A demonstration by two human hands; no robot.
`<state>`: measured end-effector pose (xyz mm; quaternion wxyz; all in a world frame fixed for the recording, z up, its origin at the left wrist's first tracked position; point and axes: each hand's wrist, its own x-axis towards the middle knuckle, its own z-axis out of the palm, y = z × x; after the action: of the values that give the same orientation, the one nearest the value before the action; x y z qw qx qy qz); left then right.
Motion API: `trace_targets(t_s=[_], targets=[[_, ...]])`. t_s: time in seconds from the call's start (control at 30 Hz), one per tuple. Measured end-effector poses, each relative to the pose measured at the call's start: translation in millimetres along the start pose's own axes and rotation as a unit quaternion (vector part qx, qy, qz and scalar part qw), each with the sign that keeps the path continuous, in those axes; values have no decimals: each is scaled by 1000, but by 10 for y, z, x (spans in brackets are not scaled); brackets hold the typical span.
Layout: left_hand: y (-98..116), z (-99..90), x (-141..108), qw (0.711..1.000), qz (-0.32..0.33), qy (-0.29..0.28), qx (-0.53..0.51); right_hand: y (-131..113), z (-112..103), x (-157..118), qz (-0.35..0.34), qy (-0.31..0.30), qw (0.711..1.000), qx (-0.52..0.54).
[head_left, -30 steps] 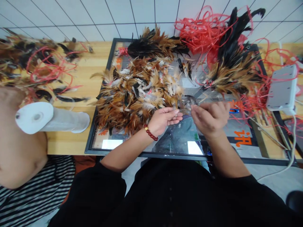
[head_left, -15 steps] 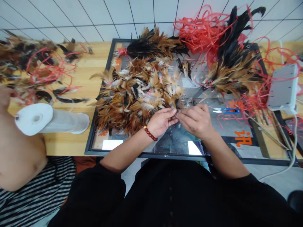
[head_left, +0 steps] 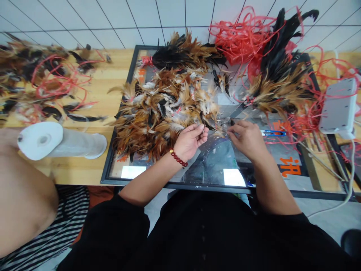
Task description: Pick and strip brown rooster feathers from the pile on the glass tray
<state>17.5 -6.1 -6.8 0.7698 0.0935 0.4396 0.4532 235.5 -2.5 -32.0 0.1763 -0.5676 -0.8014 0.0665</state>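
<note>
My left hand (head_left: 191,141), with a beaded bracelet on the wrist, is closed in a pinch at the right edge of a large heap of brown, white and black feathers (head_left: 163,113). A dark feather (head_left: 208,121) reaches up from its fingertips. My right hand (head_left: 246,138) is apart from it, to the right over the glass-topped frame (head_left: 208,165), thumb and fingers pressed together. Whatever lies between those fingers is too small to make out. Bits of fluff lie between the hands. Blue-handled thread snips (head_left: 273,133) lie just right of my right hand.
Tied feather bundles (head_left: 183,54) and a tangle of red plastic string (head_left: 242,39) lie at the back. A white power strip (head_left: 338,107) with a cable is on the right. Leftward are a white spool (head_left: 76,143), loose feathers (head_left: 28,71) and another person's arm (head_left: 22,195).
My hands were together at the fingertips and are now apart. The right hand has moved right, covering part of the snips. The left hand has shifted slightly left; the other person's arm has moved too.
</note>
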Motion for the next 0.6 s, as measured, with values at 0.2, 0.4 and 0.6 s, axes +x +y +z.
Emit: trace_targets(t_s=[0.2,0.4,0.6], targets=[[-26,0,-23,1000,-3,-5,30,-182,-18,31,117,37,921,370],[-81,20,-49,996,-39,-36,73,-459,124,27,152,17,835,529],[-80,-5,-45,993,-50,-47,94,-501,240,4,92,43,884,456]])
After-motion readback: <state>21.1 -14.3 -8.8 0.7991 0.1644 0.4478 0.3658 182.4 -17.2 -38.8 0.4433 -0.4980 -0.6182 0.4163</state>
